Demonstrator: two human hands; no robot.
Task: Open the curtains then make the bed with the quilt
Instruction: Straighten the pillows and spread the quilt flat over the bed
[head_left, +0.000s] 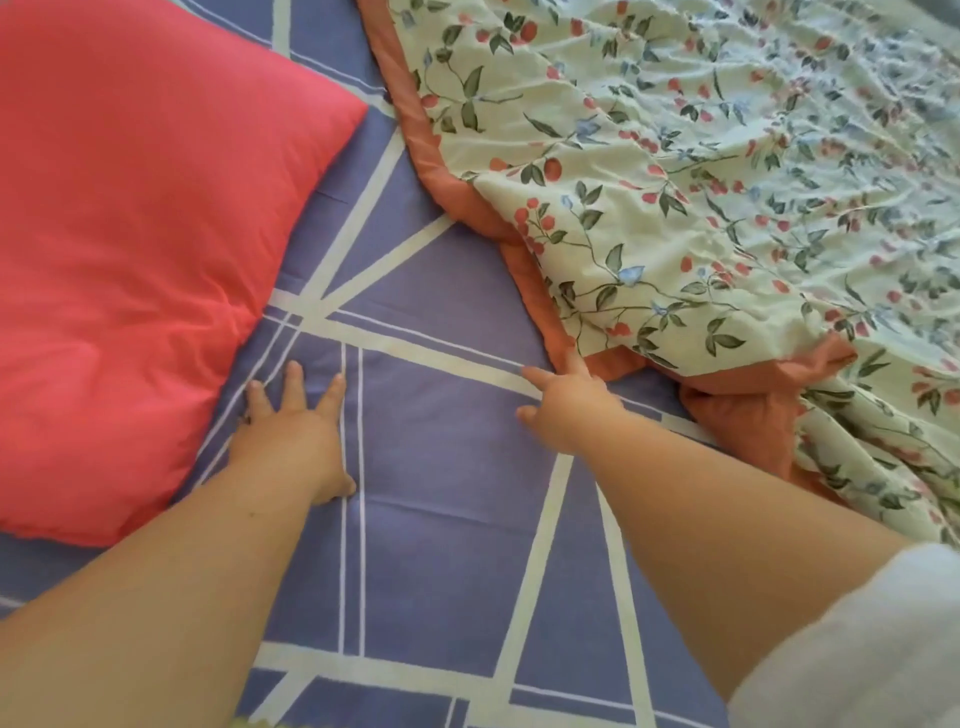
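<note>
Head view, looking down on the bed. Purple sheet with white lines fills the middle and looks mostly flat. Red pillow sits at 9–10 o'clock, one corner pointing toward centre. Floral quilt with orange border lies bunched from 12 to 4 o'clock, its edge running diagonally and a corner folded under near 3–4 o'clock; it doesn't cover the sheet yet.

Left hand is flat, fingers spread, palm down on the sheet just beside the pillow's lower edge, holding nothing; likely bracing or smoothing the sheet. Right hand reaches toward 1 o'clock, fingers extended and loosely parted, fingertips touching the quilt's orange border; no closed grip visible, probably about to pinch it. A pale sleeve shows at 4–5 o'clock.

Curtains not in view. Judged step: catching the quilt edge to pull it up toward the pillow.
</note>
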